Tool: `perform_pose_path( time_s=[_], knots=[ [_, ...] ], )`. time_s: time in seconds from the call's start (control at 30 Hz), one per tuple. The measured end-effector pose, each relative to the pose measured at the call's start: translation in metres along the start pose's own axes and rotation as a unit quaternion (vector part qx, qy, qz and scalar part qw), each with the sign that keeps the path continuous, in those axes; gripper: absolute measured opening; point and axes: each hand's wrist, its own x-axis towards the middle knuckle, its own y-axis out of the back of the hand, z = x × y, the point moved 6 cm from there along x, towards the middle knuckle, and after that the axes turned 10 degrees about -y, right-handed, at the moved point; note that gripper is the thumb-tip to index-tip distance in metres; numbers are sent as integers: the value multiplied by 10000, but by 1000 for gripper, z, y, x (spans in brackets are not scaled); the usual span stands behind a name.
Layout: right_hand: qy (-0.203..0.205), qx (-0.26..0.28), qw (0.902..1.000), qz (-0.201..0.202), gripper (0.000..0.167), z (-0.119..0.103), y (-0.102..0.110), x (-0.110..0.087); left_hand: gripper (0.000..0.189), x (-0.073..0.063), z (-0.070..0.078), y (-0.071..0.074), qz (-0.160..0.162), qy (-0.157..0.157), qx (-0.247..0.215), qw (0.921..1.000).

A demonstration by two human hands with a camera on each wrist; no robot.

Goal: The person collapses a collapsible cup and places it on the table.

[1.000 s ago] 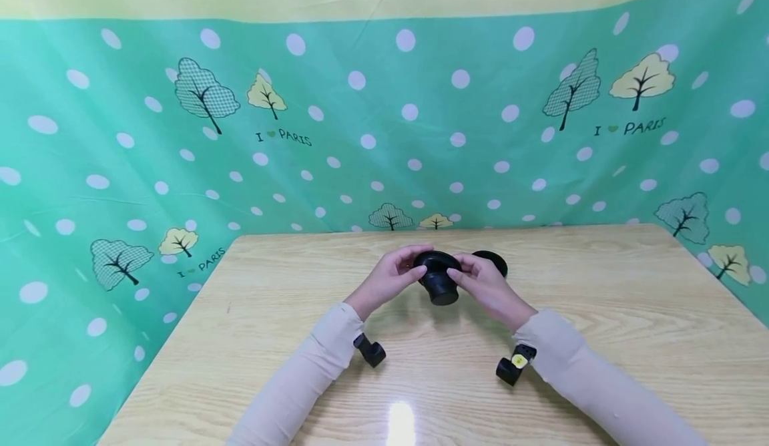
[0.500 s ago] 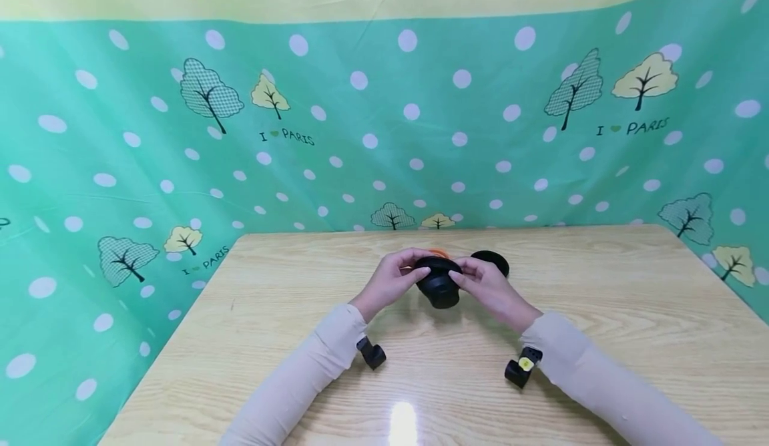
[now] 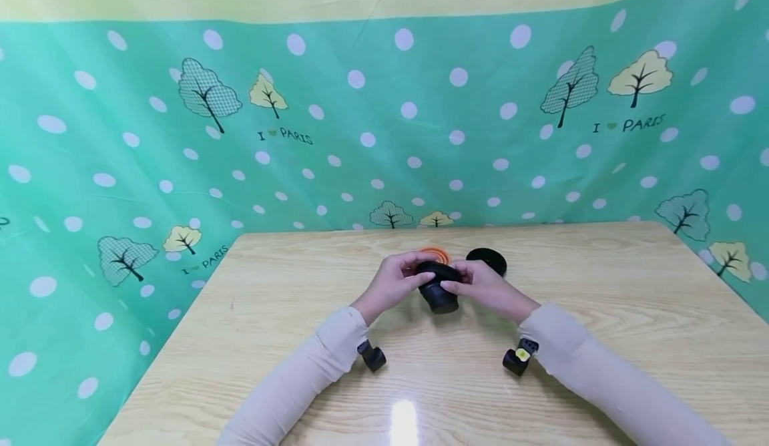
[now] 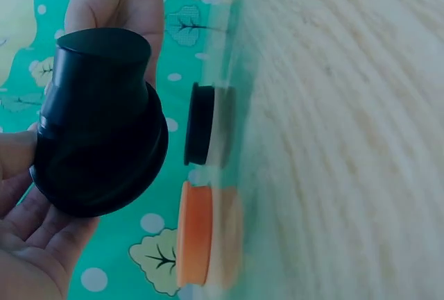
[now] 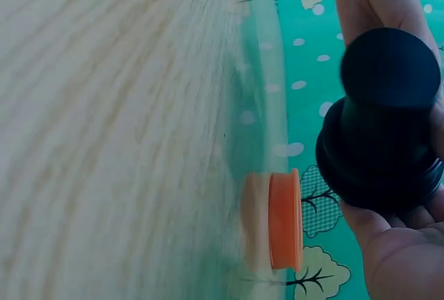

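A black collapsible cup [image 3: 440,299], drawn out, is held between both hands over the far middle of the table, its wide rim tilted away and its narrow flat base towards me. My left hand [image 3: 392,284] grips the rim on the left, thumb on the near side and fingers behind. On the opposite side my right hand [image 3: 488,286] pinches the cup, its thumb just below the rim. Both wrist views show the cup [image 4: 97,112] with its closed base nearest the camera. The inside of the cup is hidden.
Behind the hands, a flat orange ringed disc [image 3: 442,256] lies on the wooden table [image 3: 288,312]. A flat black disc [image 3: 497,262] lies to its right. A green dotted cloth [image 3: 336,132] hangs along the table's back edge.
The cup has come slightly lower and nearer to me, uncovering the orange disc behind it. My right thumb has shifted from the rim down onto the cup's side.
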Motion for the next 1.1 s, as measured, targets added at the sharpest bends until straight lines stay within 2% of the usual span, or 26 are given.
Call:
perform_pose_path(
  time_s=[0.2, 0.3, 0.43, 0.5, 0.57, 0.7, 0.9, 0.97, 1.1],
  knots=[
    [8, 17, 10000, 25, 32, 2, 3, -3, 40, -6, 0, -2, -511, -126, -94, 9986],
    [-81, 442, 9990, 9, 35, 6, 4, -4, 43, -8, -1, -3, -757, -158, -269, 9966],
    [-113, 1272, 9916, -186, 36, 10, 3, -7, 45, -9, -1, -5, -866, -36, -726, 9936],
    [-18, 1645, 9860, -291, 29, 9, 2, -8, 45, -9, 1, -5, -824, 39, -812, 9933],
    [114, 1909, 9809, -347, 19, 8, 0, -9, 44, -8, 10, -4, -747, 88, -774, 9942],
    [254, 2116, 9766, -293, 9, 9, -1, -8, 40, -9, 26, -2, -551, 196, -645, 9962],
    [140, 1968, 9803, 26, 19, 14, 0, -8, 35, -11, 29, -3, -261, 452, -611, 9968],
    [164, 1970, 9802, 115, 23, 15, 1, -8, 33, -11, 31, -3, -115, 430, -527, 9976],
    [295, 2231, 9743, 122, 20, 13, 0, -7, 30, -11, 35, -4, 210, 286, -169, 9992]
  ],
)
